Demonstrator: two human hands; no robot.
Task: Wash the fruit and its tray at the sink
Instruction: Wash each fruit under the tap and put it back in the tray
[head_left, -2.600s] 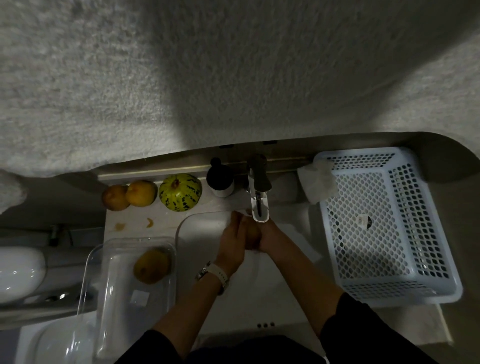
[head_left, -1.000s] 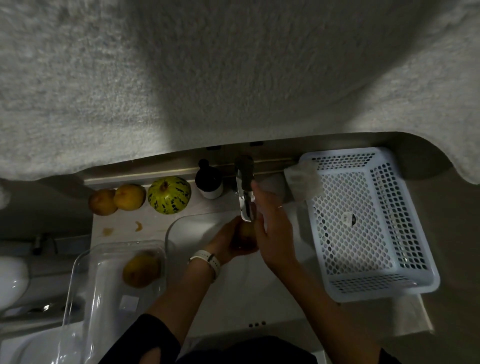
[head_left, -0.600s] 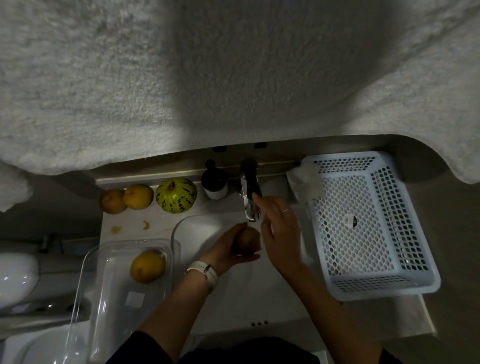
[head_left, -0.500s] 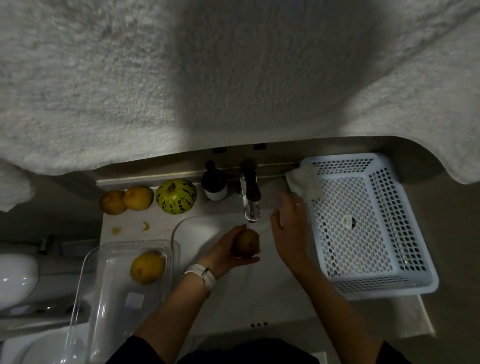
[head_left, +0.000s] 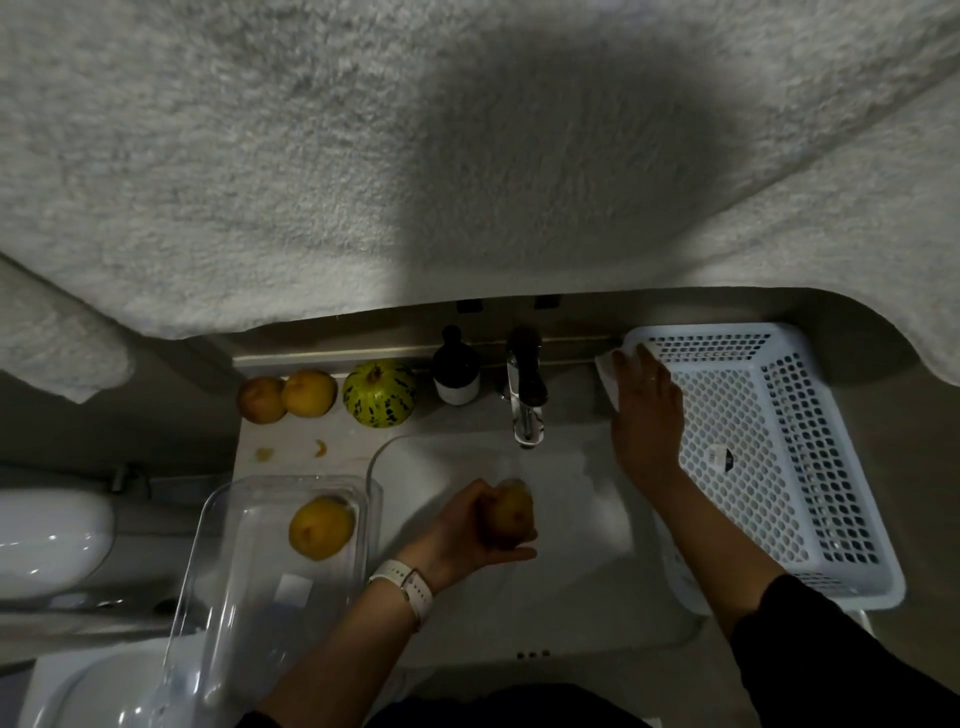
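Note:
My left hand (head_left: 470, 530) grips a brownish-yellow fruit (head_left: 511, 517) over the white sink basin (head_left: 571, 519), below the tap (head_left: 525, 400). My right hand (head_left: 647, 410) lies with straight fingers on a white cloth (head_left: 605, 374) at the left rim of the white perforated basket (head_left: 769, 457). A clear plastic tray (head_left: 218, 571) stands left of the basin with one yellow fruit (head_left: 321, 527) in it. Two orange-yellow fruits (head_left: 288, 395) and a green striped melon (head_left: 379, 393) sit on the ledge behind.
A dark soap bottle (head_left: 456, 371) stands left of the tap. Peel scraps (head_left: 322, 448) lie on the counter. A toilet (head_left: 47, 540) is at the far left. A large grey towel (head_left: 415, 156) hangs overhead and fills the upper view.
My right hand left the fruit, touched the tap handle, then moved right onto the white cloth by the basket. My left hand keeps the fruit and has lowered it slightly in the basin.

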